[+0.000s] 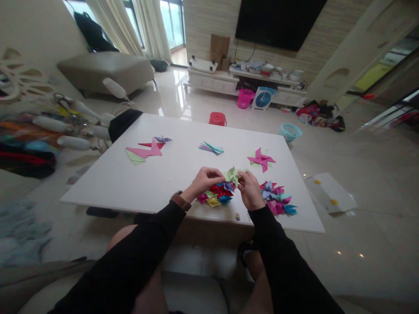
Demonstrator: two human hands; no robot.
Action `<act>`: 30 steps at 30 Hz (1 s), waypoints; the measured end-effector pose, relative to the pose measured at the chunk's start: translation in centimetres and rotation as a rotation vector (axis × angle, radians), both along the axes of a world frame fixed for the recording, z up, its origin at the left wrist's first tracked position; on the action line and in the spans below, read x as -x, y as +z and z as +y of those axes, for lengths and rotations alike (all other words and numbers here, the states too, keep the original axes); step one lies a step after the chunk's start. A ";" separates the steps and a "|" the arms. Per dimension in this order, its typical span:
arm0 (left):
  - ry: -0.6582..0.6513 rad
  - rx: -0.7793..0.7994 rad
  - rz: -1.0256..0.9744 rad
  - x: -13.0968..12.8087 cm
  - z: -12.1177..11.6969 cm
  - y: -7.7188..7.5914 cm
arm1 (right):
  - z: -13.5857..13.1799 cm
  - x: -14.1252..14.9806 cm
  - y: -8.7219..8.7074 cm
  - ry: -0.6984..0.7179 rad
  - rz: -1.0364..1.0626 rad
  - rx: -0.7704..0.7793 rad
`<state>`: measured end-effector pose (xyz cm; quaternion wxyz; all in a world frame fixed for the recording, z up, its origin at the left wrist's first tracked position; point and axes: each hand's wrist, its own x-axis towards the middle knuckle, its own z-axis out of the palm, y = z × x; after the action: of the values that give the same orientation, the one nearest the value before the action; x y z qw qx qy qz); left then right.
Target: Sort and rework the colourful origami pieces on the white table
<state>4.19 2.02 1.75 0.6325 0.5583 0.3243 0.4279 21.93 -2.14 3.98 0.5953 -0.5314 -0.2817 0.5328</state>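
Note:
Between my left hand (209,175) and my right hand (250,186) is a light green origami piece (232,175), pinched from both sides by the fingertips. It has pointed tips; its exact figure is too small to tell. Just below my hands lies a heap of folded paper pieces (220,192) in red, yellow, blue and purple. A second heap of origami (276,199), in pink, purple and blue, rests to the right of my right hand. Farther back sits a pink paper pinwheel shape (261,160) over light green paper.
The white table (137,187) carries a fan of folded paper strips (212,148) at the middle back and pink, red, green and purple folded papers (145,150) at the left. A small object (237,216) lies near the front edge. A red stool (218,118) stands behind.

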 end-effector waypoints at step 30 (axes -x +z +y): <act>-0.090 0.209 -0.197 -0.6 0.7 -1.6 | -0.1 0.4 0.2 0.051 -0.056 -0.061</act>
<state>4.76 2.77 0.11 0.7347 0.4585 0.2779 0.4156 21.54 -2.20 4.19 0.5893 -0.5202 -0.3279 0.5240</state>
